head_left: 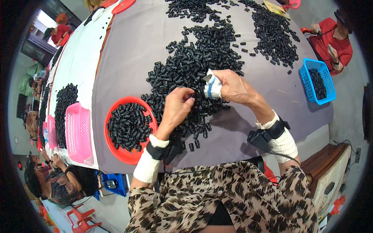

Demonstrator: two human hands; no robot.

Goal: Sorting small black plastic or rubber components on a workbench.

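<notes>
A large heap of small black cylindrical plastic parts (182, 66) spreads over the grey tabletop in front of me. My left hand (179, 105) is at the heap's near side, thumb and fingers drawn together in a pinch. Whatever lies between those fingertips is too small and dark to make out. Just to its right, my right hand (237, 87) is closed round a crumpled white wrap with a blue stripe (213, 86), held over the parts. Left of my left hand, a round red tray (107, 136) contains many of the same black parts.
A blue basket (329, 91) of black parts stands at the right edge, near a person in red (336, 42). Pink baskets (79, 134) and another black heap (66, 110) are on the white cloth to the left. A second person (58, 178) sits at lower left.
</notes>
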